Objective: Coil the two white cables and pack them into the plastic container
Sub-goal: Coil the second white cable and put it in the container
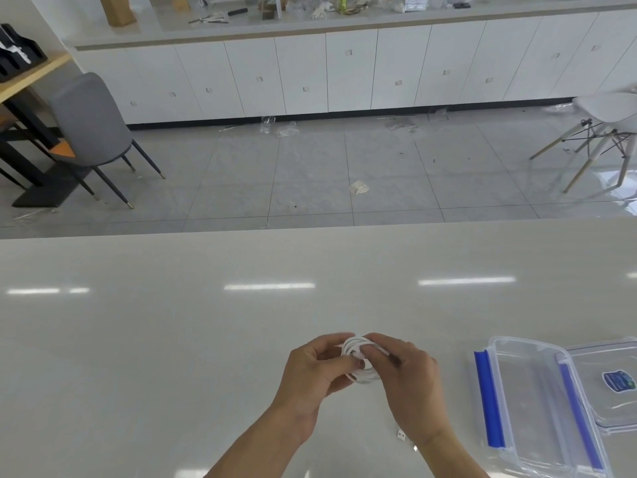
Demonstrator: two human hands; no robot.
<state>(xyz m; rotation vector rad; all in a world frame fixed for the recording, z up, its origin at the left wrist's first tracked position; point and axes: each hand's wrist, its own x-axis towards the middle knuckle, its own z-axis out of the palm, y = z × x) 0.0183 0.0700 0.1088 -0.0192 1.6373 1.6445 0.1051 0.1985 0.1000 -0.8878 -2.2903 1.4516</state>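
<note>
I have the thin white cable wound into a small round coil [360,365] pinched between both hands above the glossy pale grey table [172,339]. My left hand [310,374] curls closed around the coil's left side, thumb and fingertips pressing the loops; my right hand [406,384] closes on the upper right of it, fingers [374,350] bent over the top strands.

The main risk, as I judge it, is the coil springing apart — the loops look loose, and if either pinch eases before the end is tucked, the turns will fan out. A loose tail could also snag on my fingers as I carry it across.

The clear plastic container with blue clip edges [524,401] sits well to the right of my right fingers, open side up, apparently empty. Its clear lid with a blue sticker [606,384] lies just beyond it, touching or overlapping — I cannot tell which.

A small white plug end [401,434] shows below my right wrist; whether it belongs to this cable or the second one I cannot tell. Nothing blocks the path to the container.
</note>
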